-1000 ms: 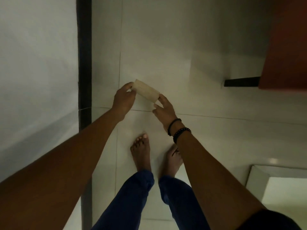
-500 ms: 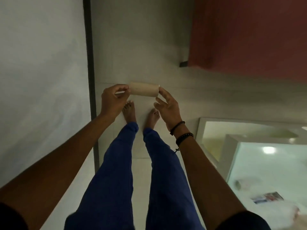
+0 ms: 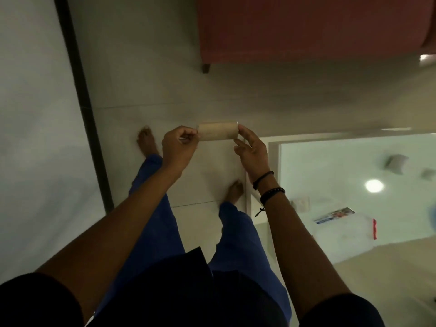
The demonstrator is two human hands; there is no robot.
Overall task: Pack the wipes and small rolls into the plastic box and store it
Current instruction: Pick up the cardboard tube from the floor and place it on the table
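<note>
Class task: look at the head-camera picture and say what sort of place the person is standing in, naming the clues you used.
Probably a room in a home. Clues: a pale tiled floor, a red upholstered seat on short legs, a glossy white table, and bare feet.

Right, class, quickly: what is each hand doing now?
Left hand: closed, pinching the left end of the roll.
Right hand: partly open, fingertips on the roll's right end, helping to hold it.
</note>
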